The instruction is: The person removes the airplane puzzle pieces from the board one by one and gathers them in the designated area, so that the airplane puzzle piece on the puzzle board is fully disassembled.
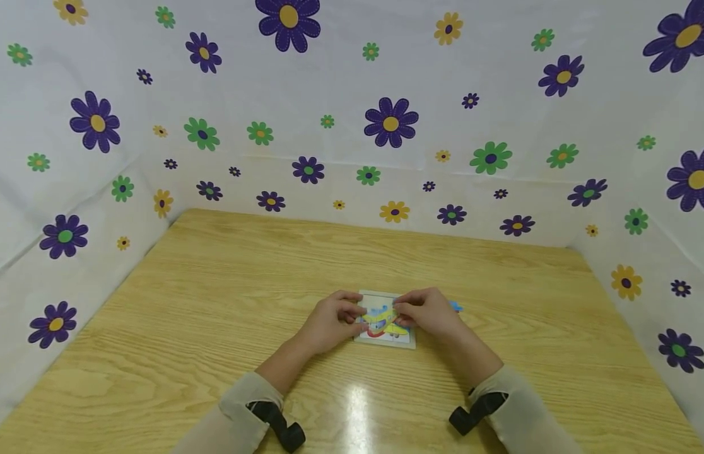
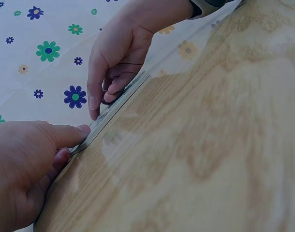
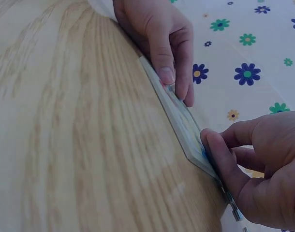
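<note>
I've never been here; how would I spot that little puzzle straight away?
Start at the big wooden table in front of the flowered cloth. Look between the person's left hand and right hand for a small, flat, pale-framed puzzle. Its bright yellow airplane picture sets it apart from the plain wood around it.

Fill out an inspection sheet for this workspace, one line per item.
Surface: wood-grain table, bright reflection on its near side.
Job's things: pale puzzle tray holding a partly assembled yellow airplane picture; blue piece to its right, partly hidden.
Clutter: nothing seen.
Grippers: left hand holds the tray's left edge; right hand is at its right side, any piece in its fingers unclear.
Cables: nothing seen.
Surroundings: white flower-print cloth at left, far and right sides.
</note>
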Demonstrator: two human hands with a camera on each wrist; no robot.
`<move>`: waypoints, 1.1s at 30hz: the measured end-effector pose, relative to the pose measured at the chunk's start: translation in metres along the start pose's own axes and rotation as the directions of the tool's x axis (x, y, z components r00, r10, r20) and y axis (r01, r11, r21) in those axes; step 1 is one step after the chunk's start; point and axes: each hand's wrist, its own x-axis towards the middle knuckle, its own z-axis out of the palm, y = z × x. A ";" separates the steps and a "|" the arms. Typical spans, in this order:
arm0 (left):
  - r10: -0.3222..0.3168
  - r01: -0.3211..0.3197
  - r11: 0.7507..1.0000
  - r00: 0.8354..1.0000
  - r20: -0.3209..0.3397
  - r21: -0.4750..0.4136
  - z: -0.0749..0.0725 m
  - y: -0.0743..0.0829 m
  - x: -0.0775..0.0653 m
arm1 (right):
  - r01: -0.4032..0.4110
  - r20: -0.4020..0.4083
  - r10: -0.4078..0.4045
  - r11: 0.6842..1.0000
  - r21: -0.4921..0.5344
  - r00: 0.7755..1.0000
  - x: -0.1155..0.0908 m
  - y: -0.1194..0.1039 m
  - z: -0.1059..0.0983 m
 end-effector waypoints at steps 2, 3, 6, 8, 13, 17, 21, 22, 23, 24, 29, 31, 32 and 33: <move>0.000 0.000 1.000 1.000 0.000 0.000 0.000 0.000 0.000 | -0.003 -0.003 0.003 1.000 -0.001 1.000 0.001 0.001 0.002; -0.001 0.001 1.000 1.000 0.001 0.000 0.000 0.000 -0.001 | -0.005 -0.006 0.005 1.000 0.002 1.000 0.000 0.001 0.003; -0.008 0.008 1.000 1.000 0.006 0.003 0.000 -0.001 -0.001 | 0.007 -0.006 -0.007 1.000 -0.008 1.000 0.000 0.002 0.004; -0.012 0.012 1.000 1.000 0.008 0.004 -0.001 -0.001 -0.002 | 0.027 -0.008 -0.027 0.999 -0.023 1.000 -0.002 0.003 0.005; -0.007 0.007 1.000 1.000 0.007 -0.001 -0.001 0.000 -0.001 | 0.068 -0.017 -0.070 0.993 -0.094 0.997 -0.003 0.003 0.006; 0.006 -0.006 1.000 1.000 0.003 -0.001 -0.001 0.000 -0.001 | 0.086 -0.048 -0.099 0.974 -0.209 0.994 -0.005 -0.001 0.007; 0.016 -0.016 1.000 1.000 -0.001 0.009 -0.001 0.000 0.000 | 0.121 -0.090 -0.166 0.919 -0.375 0.982 -0.007 -0.005 0.007; 0.017 -0.017 1.000 1.000 -0.001 0.010 -0.001 0.000 0.001 | 0.130 -0.096 -0.185 0.902 -0.411 0.978 -0.007 -0.006 0.007; 0.017 -0.017 1.000 1.000 0.000 0.010 -0.001 0.000 0.001 | 0.137 -0.101 -0.201 0.887 -0.440 0.974 -0.008 -0.006 0.007; 0.017 -0.017 1.000 1.000 0.000 0.009 -0.001 0.000 0.001 | 0.146 -0.100 -0.214 0.877 -0.459 0.972 -0.009 -0.007 0.007; 0.017 -0.017 1.000 1.000 0.003 0.009 0.000 -0.001 0.003 | 0.186 -0.096 -0.263 0.854 -0.486 0.960 -0.009 -0.007 0.006; 0.014 -0.014 1.000 1.000 0.002 0.014 0.000 -0.002 0.003 | 0.190 -0.105 -0.271 0.856 -0.481 0.957 -0.008 -0.006 0.006; 0.012 -0.012 1.000 1.000 0.001 0.017 0.000 -0.002 0.003 | 0.185 -0.113 -0.269 0.859 -0.478 0.956 -0.007 -0.005 0.006; 0.010 -0.010 1.000 1.000 0.000 0.019 0.000 -0.002 0.002 | 0.183 -0.118 -0.268 0.862 -0.472 0.956 -0.007 -0.005 0.006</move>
